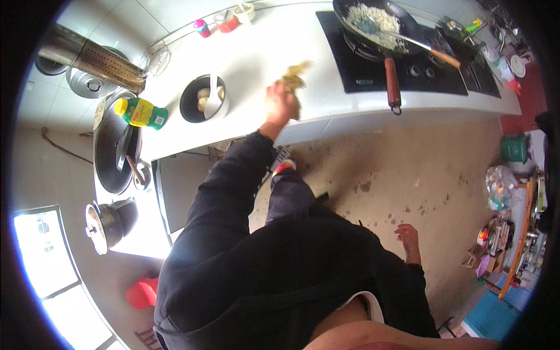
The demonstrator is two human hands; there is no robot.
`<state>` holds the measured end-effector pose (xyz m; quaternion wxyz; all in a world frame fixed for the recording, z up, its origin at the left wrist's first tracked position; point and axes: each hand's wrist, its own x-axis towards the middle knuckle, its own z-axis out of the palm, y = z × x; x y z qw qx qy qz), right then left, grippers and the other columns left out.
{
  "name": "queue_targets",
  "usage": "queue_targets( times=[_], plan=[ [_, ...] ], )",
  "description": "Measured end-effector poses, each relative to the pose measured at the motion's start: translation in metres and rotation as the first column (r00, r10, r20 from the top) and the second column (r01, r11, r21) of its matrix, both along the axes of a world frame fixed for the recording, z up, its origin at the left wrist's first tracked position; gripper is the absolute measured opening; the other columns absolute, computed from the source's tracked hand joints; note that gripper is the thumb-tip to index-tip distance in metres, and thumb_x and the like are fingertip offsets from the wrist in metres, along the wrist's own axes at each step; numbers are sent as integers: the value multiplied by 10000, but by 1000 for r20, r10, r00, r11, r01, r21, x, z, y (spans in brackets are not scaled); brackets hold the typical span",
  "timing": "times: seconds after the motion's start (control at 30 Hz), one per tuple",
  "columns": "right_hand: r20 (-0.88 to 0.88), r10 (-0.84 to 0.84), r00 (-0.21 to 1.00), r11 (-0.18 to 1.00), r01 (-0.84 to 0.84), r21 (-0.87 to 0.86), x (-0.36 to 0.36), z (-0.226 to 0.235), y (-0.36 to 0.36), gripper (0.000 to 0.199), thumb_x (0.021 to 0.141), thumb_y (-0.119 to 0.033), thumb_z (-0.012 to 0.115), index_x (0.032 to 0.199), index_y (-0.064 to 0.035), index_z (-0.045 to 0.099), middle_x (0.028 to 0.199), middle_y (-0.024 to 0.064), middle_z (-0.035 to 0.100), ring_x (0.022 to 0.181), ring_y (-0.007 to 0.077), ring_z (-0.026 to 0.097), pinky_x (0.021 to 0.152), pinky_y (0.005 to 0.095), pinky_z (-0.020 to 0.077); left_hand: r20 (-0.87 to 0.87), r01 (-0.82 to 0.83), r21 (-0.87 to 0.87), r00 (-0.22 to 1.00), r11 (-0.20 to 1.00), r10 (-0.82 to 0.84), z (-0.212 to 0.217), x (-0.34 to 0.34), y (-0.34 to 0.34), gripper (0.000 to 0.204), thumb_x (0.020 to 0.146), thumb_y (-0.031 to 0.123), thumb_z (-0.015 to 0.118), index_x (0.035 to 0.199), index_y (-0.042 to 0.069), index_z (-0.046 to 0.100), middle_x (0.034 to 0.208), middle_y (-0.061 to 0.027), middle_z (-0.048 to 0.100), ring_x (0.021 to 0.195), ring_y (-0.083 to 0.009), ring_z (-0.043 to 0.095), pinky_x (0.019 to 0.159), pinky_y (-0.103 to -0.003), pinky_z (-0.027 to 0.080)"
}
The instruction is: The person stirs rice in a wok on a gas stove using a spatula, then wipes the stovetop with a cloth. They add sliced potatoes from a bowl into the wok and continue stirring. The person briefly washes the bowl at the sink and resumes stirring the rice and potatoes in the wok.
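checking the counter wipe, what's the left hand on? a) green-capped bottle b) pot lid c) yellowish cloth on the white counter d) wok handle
c: the left hand grips a crumpled yellowish cloth on the white counter, apart from the wok.

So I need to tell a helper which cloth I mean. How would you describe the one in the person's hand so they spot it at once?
Start at the long white counter and find the black stove top with the wok of rice. Just left of the stove, the person's left hand presses a crumpled yellowish-green rag on the counter. It is the only soft, wadded thing there; its neighbours are hard pots and bottles.
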<state>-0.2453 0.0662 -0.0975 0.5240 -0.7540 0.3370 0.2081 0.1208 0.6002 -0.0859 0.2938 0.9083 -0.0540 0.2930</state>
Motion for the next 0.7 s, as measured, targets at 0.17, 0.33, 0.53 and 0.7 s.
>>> queue_targets(
  times=[0.17, 0.33, 0.53, 0.7],
  plan=[
    [143, 324, 935, 928, -344, 144, 119, 60, 135, 179, 895, -141, 648, 1021, -14, 666, 875, 51, 686, 789, 123, 633, 678, 250, 487, -382, 104, 123, 923, 987, -49, -48, 21, 3, 255, 825, 149, 578, 1053, 49, 635, 1058, -119, 624, 1001, -270, 567, 920, -439, 439],
    [374, 589, 716, 691, -686, 227, 281, 110, 330, 231, 938, -204, 631, 1082, -23, 633, 871, 44, 680, 756, 100, 611, 657, 249, 480, -249, 566, 293, 823, 771, -510, -51, -56, 24, 439, 768, 215, 655, 1187, 92, 620, 1221, -78, 600, 1207, -297, 489, 1061, -477, 351],
    [259, 704, 662, 598, -748, 286, 385, 80, 561, 451, 921, -308, 642, 1114, 91, 558, 809, 154, 679, 462, 146, 550, 464, 285, 487, -358, 435, 134, 859, 891, -365, 0, -143, 227, 493, 715, 124, 693, 1199, 87, 612, 1248, -94, 587, 1236, -331, 487, 1079, -446, 378],
    [9, 792, 611, 595, -774, 214, 428, 53, 624, 366, 808, -117, 562, 1073, 135, 538, 716, 171, 642, 510, 221, 639, 440, 356, 545, -618, 142, 218, 786, 966, 24, 9, -179, 338, 498, 773, 97, 609, 1268, 56, 576, 1324, -131, 557, 1315, -344, 432, 1102, -473, 343]
  ],
)
